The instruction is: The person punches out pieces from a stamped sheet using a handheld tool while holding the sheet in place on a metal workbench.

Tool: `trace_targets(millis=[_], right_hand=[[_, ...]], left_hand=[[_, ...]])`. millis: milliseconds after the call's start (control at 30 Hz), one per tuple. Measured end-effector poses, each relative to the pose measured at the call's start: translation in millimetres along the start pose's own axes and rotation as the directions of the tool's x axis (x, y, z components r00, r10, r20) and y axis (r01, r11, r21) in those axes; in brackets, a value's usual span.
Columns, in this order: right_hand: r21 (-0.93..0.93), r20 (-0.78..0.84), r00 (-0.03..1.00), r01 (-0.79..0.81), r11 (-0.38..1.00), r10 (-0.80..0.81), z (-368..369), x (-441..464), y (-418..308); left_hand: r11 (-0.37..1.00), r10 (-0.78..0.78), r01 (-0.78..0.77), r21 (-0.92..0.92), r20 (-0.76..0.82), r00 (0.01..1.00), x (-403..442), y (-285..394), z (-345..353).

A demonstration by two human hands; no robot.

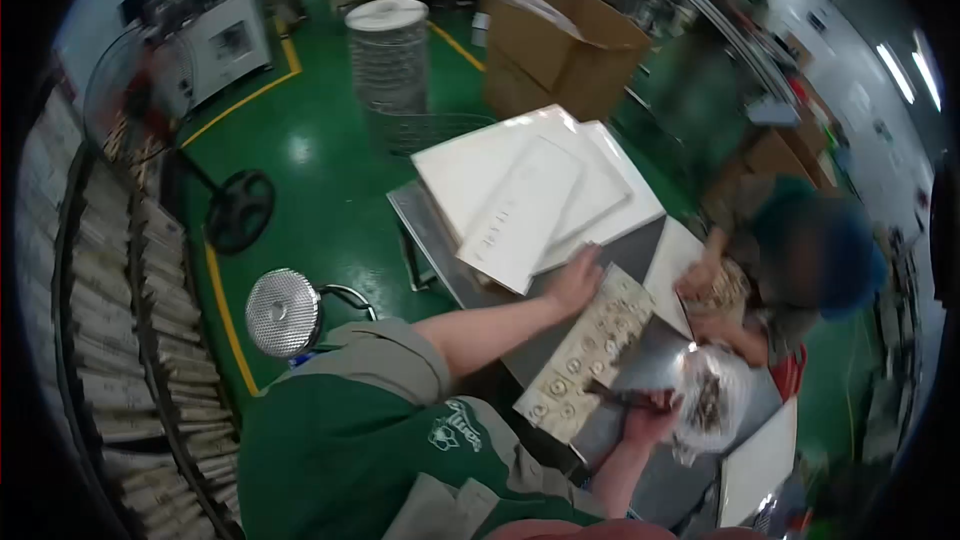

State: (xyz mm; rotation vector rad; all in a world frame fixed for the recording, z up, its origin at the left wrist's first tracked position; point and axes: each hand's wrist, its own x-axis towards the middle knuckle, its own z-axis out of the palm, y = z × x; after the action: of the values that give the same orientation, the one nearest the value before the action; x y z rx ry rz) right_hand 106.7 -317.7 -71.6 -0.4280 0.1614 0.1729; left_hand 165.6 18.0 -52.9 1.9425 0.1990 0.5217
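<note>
Gripping dark tool (622, 398) w/ R hand (652, 422) by clear bag (740, 378) of small parts (710, 402) — L hand (577, 281) flat, nr board (544, 386).

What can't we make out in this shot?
All in the head view:
- Dark tool in the right hand: grip end hidden by fingers, exact type blurred.
- Writing on the narrow white panel: too small and blurred to read.
- Contents of the plastic bag: obscured by glare and crinkled film.

A factory workshop: green floor (310, 205), yellow lines (243, 108), and, well beyond the left fingers (591, 256), a machine (228, 45) and carton (540, 58).
</note>
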Motion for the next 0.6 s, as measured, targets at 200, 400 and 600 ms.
trace_targets(millis=[200,400,600], right_hand=[[-0.001,0.102,0.994,-0.031,1.0,0.03,5.3,-2.5,-1.1],[-0.047,0.03,0.999,0.021,0.999,-0.019,7.4,-1.5,1.3],[0.006,-0.042,0.999,0.017,1.0,-0.017,14.8,-7.6,5.6]], left_hand=[[0.998,0.06,-0.059,0.011,-0.042,0.997,-2.0,-8.2,5.9],[0.997,0.072,-0.071,0.03,-0.066,0.995,0.6,-13.3,10.3],[0.996,0.09,-0.091,-0.009,-0.096,0.991,1.8,-21.3,10.4]])
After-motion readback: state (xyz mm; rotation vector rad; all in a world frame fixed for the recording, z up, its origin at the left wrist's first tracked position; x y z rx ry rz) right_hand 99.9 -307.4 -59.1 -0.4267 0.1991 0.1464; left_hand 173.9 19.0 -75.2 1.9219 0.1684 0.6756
